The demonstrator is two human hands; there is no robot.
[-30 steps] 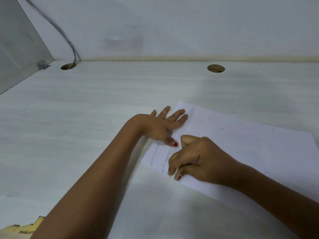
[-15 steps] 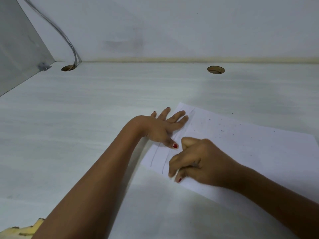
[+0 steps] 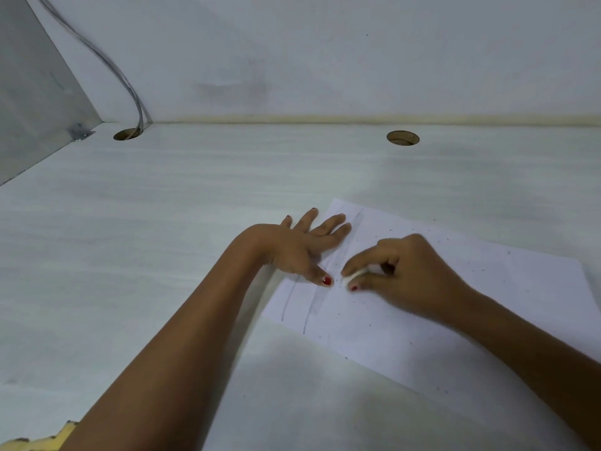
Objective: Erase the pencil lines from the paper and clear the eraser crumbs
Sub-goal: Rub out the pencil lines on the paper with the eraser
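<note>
Mostly hidden eraser (image 3: 353, 276) inside right hand (image 3: 414, 276).

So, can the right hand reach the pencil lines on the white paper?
Probably yes: the right hand, pinching a small white eraser, is beside the grey pencil lines; the left hand covers part.

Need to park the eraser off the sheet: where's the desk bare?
Bare desk lies left of the left hand, back to the cabled hole, and between the paper and the other hole. Crowded: the paper's left end, where the right hand holds the eraser.
</note>
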